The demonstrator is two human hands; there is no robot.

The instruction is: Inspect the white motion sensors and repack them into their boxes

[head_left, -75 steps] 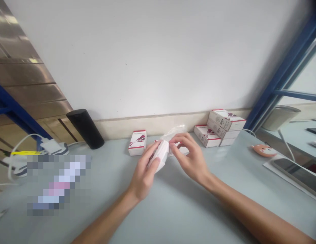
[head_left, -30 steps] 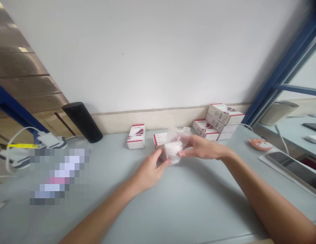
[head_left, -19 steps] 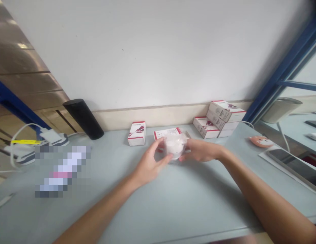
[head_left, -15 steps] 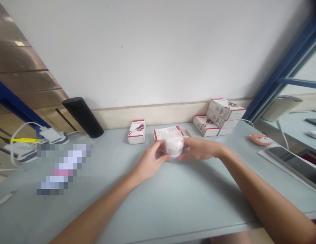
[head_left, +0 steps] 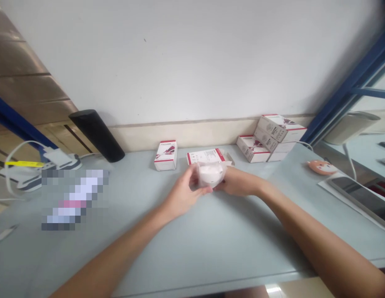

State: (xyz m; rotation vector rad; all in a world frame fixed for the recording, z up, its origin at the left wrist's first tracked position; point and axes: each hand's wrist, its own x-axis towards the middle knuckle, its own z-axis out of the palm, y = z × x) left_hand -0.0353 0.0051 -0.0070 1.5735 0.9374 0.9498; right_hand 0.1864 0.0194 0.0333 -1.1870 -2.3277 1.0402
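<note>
A small round white device in a clear plastic bag (head_left: 210,175) is held just above the pale table (head_left: 192,244). My left hand (head_left: 182,194) pinches its left side with thumb and fingers. My right hand (head_left: 238,185) grips its right side from behind. Directly behind the device lies an open red-and-white box (head_left: 207,156) on its side, its flap toward the right.
A closed red-and-white box (head_left: 166,155) stands left of the open one. Three more boxes (head_left: 271,138) are stacked at the wall on the right. A black cylinder (head_left: 96,134) leans back left, beside white chargers and cables (head_left: 37,169). A small orange figure (head_left: 322,167) and a tablet (head_left: 362,198) lie right.
The bagged device went from being worked between both hands in the air to being held lower and nearer the open box. The bag's loose top is now folded down around the device.
</note>
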